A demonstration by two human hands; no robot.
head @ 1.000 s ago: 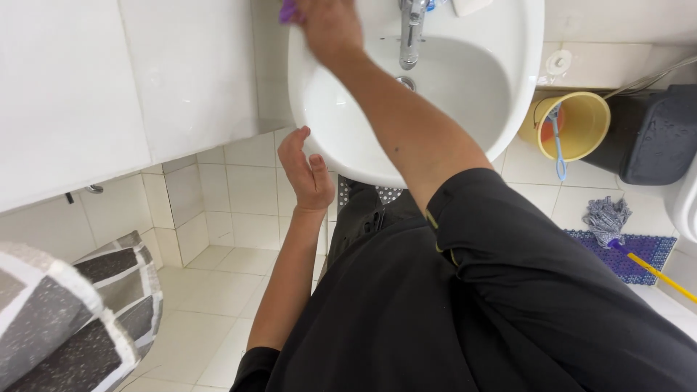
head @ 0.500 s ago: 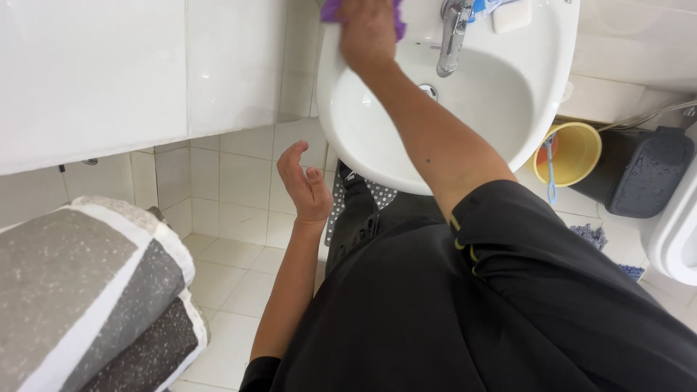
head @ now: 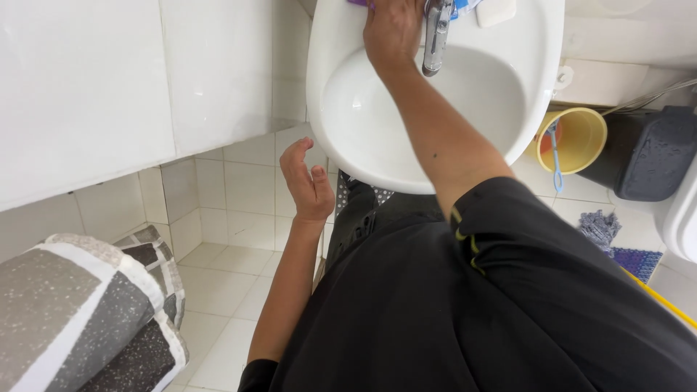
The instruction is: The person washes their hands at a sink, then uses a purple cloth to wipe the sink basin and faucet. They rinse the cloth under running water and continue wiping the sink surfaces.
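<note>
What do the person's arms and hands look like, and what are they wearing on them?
Both arms are bare from the elbow down, with no gloves, rings or watch to be seen on the left hand or the right hand. The right arm comes out of a short black sleeve with small yellow-green stitch marks near its edge. The rest of the clothing is black too.

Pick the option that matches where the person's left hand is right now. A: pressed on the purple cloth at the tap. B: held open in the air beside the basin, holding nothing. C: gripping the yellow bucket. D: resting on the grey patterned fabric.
B: the left hand hangs open next to the white basin with nothing in it, while the right hand presses the purple cloth by the tap.
</note>
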